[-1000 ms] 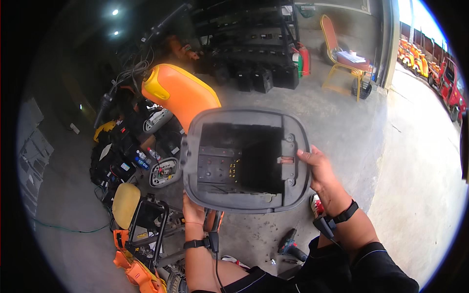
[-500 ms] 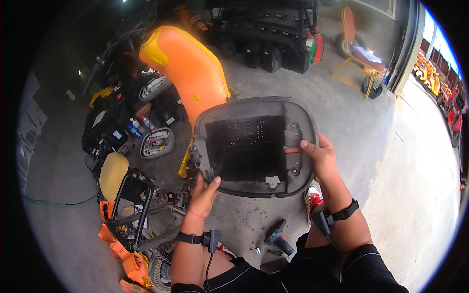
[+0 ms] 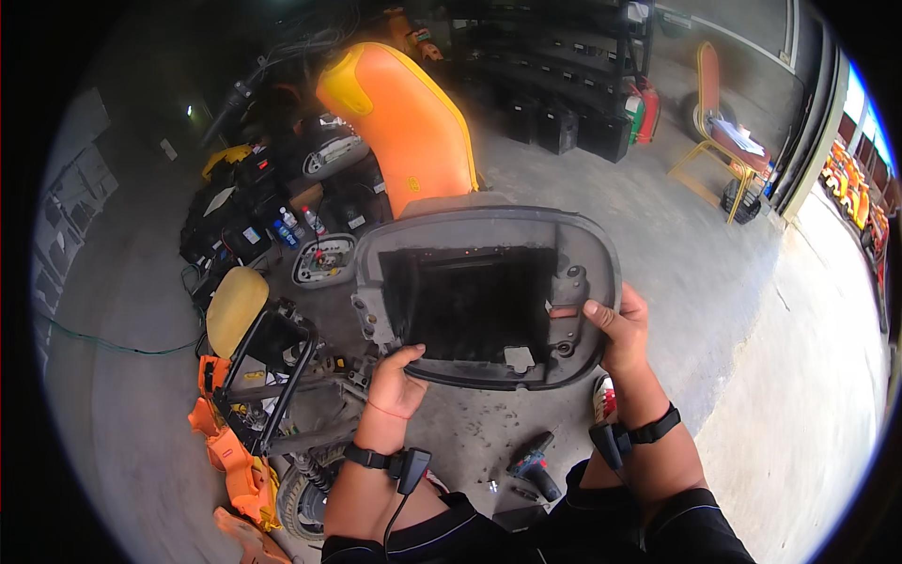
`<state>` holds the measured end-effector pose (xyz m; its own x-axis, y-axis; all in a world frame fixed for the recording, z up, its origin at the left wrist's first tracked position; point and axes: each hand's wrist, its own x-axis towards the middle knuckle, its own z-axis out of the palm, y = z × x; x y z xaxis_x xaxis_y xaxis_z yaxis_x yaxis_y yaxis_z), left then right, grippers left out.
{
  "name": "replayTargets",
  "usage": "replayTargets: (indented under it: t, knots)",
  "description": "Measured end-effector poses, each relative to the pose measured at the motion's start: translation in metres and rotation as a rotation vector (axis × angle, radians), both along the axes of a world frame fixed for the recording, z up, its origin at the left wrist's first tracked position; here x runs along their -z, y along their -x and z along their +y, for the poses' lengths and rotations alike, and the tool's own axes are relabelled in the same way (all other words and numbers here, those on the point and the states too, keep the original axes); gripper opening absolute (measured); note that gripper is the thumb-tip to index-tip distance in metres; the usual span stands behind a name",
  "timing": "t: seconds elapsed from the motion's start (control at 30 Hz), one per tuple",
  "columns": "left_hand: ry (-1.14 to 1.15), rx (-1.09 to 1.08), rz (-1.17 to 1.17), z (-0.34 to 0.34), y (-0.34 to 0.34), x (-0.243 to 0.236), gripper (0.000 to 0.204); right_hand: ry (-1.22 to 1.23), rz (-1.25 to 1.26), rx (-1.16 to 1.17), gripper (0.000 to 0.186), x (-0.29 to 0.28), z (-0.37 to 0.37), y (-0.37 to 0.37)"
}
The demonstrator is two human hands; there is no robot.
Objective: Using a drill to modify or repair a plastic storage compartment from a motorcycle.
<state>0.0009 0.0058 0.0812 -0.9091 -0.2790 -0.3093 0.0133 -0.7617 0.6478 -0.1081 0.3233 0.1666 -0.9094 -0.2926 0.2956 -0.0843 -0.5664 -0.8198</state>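
Observation:
A dark grey plastic cover (image 3: 489, 376), rounded in outline with a deep black rectangular recess, is held up in front of me in both hands. My left hand (image 3: 396, 387) grips its lower left edge, thumb on top and fingers underneath. At the right edge, my right hand (image 3: 622, 329) closes around the rim with its thumb on the upper face. A finger shows through a slot near that thumb. A pale patch (image 3: 519, 358) sits by the recess's lower right corner. Below the cover, a cordless drill (image 3: 536, 467) lies on the floor between my legs.
To the left stands a partly stripped vehicle frame with a tan seat (image 3: 237, 313) and orange panels (image 3: 235, 461). An orange-yellow body shell (image 3: 413, 122) rises beyond the cover. Black boxes, bottles (image 3: 287, 232) and a grey housing (image 3: 324, 261) lie nearby. Farther right are fire extinguishers (image 3: 645, 115) and a chair (image 3: 719, 141).
The cover has tilted, its far side coming up, so the small holes in the recess are mostly out of sight. Both hands keep their grip. The surroundings have shifted slightly right and down.

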Motion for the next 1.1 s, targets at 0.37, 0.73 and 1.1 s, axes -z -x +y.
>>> replayTargets:
  t: [0.37,0.73,1.1]
  knots:
    - [0.075,-0.119,0.02,-0.019,-0.02,-0.047,0.015,-0.33,0.099,0.027,0.067,-0.008,-0.023,0.002]
    - [-0.214,-0.424,0.433,-0.048,-0.038,-0.076,0.028,-0.466,0.135,-0.197,0.045,0.005,-0.021,-0.009]
    - [-0.44,-0.31,0.919,-0.076,-0.047,-0.082,0.041,-0.719,0.192,-0.257,0.037,0.023,-0.037,-0.018]
